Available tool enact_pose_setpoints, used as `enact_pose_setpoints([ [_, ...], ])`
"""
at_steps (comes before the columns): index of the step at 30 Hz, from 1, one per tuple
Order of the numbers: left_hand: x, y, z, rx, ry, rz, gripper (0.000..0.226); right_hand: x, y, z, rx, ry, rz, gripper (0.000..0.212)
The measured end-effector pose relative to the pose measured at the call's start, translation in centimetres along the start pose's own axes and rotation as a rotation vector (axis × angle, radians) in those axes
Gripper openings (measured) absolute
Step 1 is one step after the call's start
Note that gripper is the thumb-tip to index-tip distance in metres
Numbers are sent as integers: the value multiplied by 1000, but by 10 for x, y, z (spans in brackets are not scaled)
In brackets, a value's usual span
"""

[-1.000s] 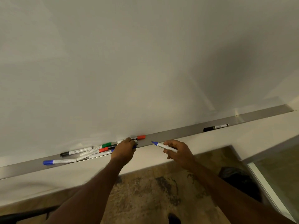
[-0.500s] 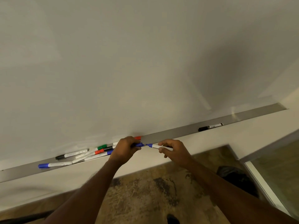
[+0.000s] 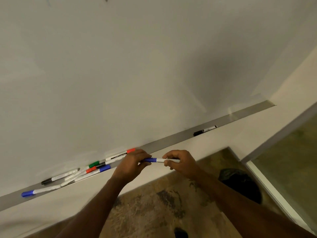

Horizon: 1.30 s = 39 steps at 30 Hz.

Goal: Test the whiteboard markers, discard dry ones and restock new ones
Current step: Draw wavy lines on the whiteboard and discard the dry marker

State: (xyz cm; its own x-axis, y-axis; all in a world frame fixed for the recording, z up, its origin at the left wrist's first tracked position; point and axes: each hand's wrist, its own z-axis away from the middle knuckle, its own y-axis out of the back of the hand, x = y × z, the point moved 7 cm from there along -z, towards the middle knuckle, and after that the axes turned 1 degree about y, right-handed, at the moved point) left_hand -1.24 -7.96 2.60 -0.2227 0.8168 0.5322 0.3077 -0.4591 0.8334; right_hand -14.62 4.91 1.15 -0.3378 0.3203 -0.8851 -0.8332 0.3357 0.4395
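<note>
Change: both hands have closed in on each other since a second ago; the blue cap (image 3: 150, 160), then apart from the bare tip, now meets the barrel end-on.
Left hand (image 3: 132, 164): fingers and thumb curl round the blue cap and pinch it (whether the cap is pushed fully home, I cannot tell).
Right hand (image 3: 182, 163): thumb and curled fingers pinch the white barrel of the blue marker (image 3: 165, 160).
Blue marker: lies almost level between the two hands, in the air just in front of the tray (image 3: 173, 139), not resting in it.
Behind the left grip: a red-capped marker (image 3: 121, 154) lies in the tray, its cap end just above the knuckles.
Left of the grip: a loose heap in the tray, some crossing one another: a green-capped marker (image 3: 93, 164), a second red marker (image 3: 85, 171), a blue-capped marker (image 3: 101, 169) and a black-capped marker (image 3: 56, 178).
Farther left: a lone blue marker (image 3: 39, 190) lies along the tray, apart from the heap.
Right of the grip: a lone black marker (image 3: 205, 130) lies in the tray, well apart from both hands.
Above the grip: the whiteboard (image 3: 137, 66), with faint marks at its top edge.
Below the right grip: a black bag (image 3: 240, 182) on the mottled floor (image 3: 154, 212).
</note>
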Motion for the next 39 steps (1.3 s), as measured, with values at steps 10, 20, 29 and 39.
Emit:
enact_pose_setpoints([
  [10, 83, 18, -33, -25, 20, 279, 17, -26, 77, 40, 92, 36, -250, 8],
  [20, 114, -15, -60, -106, -11, 239, 19, 1, 106, 63, 148, -21, -237, 4],
  [29, 122, -118, -92, -248, 70, 217, 37, 116, 129, 115, 250, -462, -153, 6],
  [39, 119, -224, -108, -456, 21, -100, 72, 273, 202, 194, 660, -658, -119, 13],
])
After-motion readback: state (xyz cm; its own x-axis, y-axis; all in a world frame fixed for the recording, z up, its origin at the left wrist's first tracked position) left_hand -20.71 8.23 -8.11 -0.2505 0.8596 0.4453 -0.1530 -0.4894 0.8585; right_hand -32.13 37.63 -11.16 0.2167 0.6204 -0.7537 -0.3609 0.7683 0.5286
